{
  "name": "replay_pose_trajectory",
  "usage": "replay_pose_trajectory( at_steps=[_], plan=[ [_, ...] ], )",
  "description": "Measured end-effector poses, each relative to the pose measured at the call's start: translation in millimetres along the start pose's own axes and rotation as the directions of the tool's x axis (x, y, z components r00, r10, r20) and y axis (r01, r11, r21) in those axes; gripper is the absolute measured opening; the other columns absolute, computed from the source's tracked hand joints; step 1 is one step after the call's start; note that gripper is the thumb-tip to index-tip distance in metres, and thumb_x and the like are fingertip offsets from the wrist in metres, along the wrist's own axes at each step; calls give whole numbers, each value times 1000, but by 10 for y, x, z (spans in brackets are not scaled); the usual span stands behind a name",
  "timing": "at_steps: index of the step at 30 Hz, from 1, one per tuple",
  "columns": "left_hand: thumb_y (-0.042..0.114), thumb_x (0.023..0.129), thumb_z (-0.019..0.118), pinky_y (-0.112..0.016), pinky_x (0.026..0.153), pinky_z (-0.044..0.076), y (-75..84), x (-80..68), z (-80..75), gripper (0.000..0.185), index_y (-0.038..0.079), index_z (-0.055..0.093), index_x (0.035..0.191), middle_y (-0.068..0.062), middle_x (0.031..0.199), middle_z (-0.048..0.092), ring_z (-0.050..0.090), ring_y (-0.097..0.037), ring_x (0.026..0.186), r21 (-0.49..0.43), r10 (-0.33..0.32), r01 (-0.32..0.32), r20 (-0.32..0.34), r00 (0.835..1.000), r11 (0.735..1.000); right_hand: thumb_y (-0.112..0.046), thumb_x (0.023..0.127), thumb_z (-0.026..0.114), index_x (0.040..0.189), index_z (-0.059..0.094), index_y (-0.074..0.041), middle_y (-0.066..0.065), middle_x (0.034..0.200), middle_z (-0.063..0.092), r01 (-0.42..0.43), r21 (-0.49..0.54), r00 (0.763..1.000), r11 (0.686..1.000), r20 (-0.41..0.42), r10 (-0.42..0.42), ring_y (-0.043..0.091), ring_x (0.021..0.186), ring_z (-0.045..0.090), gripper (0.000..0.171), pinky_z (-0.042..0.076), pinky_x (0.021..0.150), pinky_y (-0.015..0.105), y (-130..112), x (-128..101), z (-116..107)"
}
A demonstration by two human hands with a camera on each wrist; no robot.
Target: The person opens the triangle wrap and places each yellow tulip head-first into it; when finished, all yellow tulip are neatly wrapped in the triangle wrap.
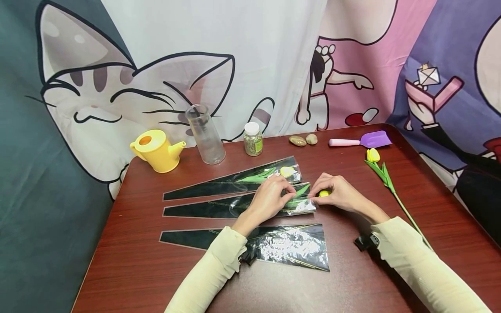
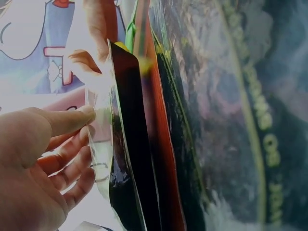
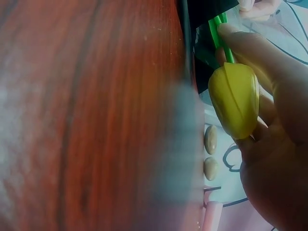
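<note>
My left hand point(image 1: 269, 198) pinches the clear front film of the middle wrapping sleeve point(image 1: 211, 209) near its wide right end. In the left wrist view, thumb and fingertips hold that film point(image 2: 99, 130) apart from the dark backing point(image 2: 126, 159). At the sleeve's mouth, my right hand point(image 1: 344, 194) grips a yellow tulip point(image 3: 234, 101) by the green stem just below its bloom. The bloom sits outside the sleeve, while green leaves point(image 1: 301, 191) show within it. Another sleeve point(image 1: 199, 188) behind holds a tulip point(image 1: 287, 171); the nearest sleeve point(image 1: 289, 245) lies flat.
Along the table's back stand a yellow watering can point(image 1: 158, 152), a clear glass vase point(image 1: 209, 139) and a white-capped jar point(image 1: 253, 141). Two stones point(image 1: 298, 141) and a purple shovel point(image 1: 373, 139) lie farther right. Another tulip point(image 1: 391, 184) rests beside my right arm.
</note>
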State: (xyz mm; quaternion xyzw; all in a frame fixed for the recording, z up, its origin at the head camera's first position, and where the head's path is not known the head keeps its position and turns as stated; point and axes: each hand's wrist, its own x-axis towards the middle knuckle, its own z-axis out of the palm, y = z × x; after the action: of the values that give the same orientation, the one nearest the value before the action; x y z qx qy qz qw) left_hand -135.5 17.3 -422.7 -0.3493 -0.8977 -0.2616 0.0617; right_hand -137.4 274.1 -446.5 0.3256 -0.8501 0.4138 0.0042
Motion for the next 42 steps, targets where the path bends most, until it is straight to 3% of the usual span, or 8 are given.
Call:
replay_pose_trajectory(
  at_steps=[8, 13, 20, 23, 28, 37, 42],
  plan=[
    [27, 88, 75, -24, 87, 45, 9, 0, 0, 6, 22, 76, 89, 12, 88, 61, 56, -9, 91, 13, 1, -1, -3, 1000, 1000, -15, 79, 83, 88, 78, -26, -11, 87, 67, 13, -11, 1000, 1000, -3, -13, 8, 87, 56, 15, 45, 74, 23, -1, -8, -13],
    [28, 88, 75, -25, 89, 44, 13, 9, 2, 6, 22, 76, 89, 11, 88, 61, 57, -9, 91, 9, 6, -6, 2, 1000, 1000, -16, 78, 84, 95, 79, -22, -12, 91, 68, 25, -63, 999, 998, -41, -27, 8, 90, 56, 18, 45, 75, 24, 3, -60, -161],
    [27, 88, 76, -26, 88, 44, 0, 7, 5, 7, 21, 75, 88, 9, 87, 62, 57, -10, 89, -7, 12, -12, 3, 1000, 1000, -28, 77, 86, 103, 78, -20, -10, 95, 70, -146, -118, 986, 982, -103, 134, 11, 94, 54, 28, 43, 76, 31, 31, -236, -506],
    [27, 88, 76, -26, 86, 45, -3, 2, 4, 6, 21, 75, 88, 10, 87, 61, 57, -10, 88, -7, 10, -10, 4, 1000, 1000, -30, 75, 87, 104, 77, -21, -9, 97, 70, -169, -143, 984, 975, -73, 160, 13, 94, 55, 32, 43, 76, 31, 93, -310, -571],
    [27, 88, 76, -25, 86, 45, 0, 3, 2, 5, 22, 75, 88, 10, 87, 61, 57, -9, 88, 0, 12, -12, 0, 1000, 1000, -23, 72, 89, 103, 76, -21, -8, 96, 70, -136, -131, 991, 982, -17, 135, 14, 92, 56, 33, 42, 75, 27, 144, -381, -567],
    [26, 88, 76, -25, 86, 45, 9, 7, 6, 5, 21, 76, 88, 10, 87, 62, 57, -9, 89, 3, 12, -12, -3, 1000, 1000, -10, 69, 89, 98, 76, -13, 4, 92, 71, -131, -83, 991, 988, -1, 131, 27, 87, 58, 32, 44, 74, 31, -125, -373, -552],
    [27, 88, 76, -25, 85, 45, 10, 5, 3, 6, 21, 76, 88, 10, 87, 61, 56, -10, 88, -2, 10, -10, -2, 1000, 1000, -12, 70, 89, 97, 76, -16, 0, 90, 71, -126, -59, 992, 990, 24, 128, 23, 85, 58, 30, 45, 73, 30, 16, -418, -521]
  ],
)
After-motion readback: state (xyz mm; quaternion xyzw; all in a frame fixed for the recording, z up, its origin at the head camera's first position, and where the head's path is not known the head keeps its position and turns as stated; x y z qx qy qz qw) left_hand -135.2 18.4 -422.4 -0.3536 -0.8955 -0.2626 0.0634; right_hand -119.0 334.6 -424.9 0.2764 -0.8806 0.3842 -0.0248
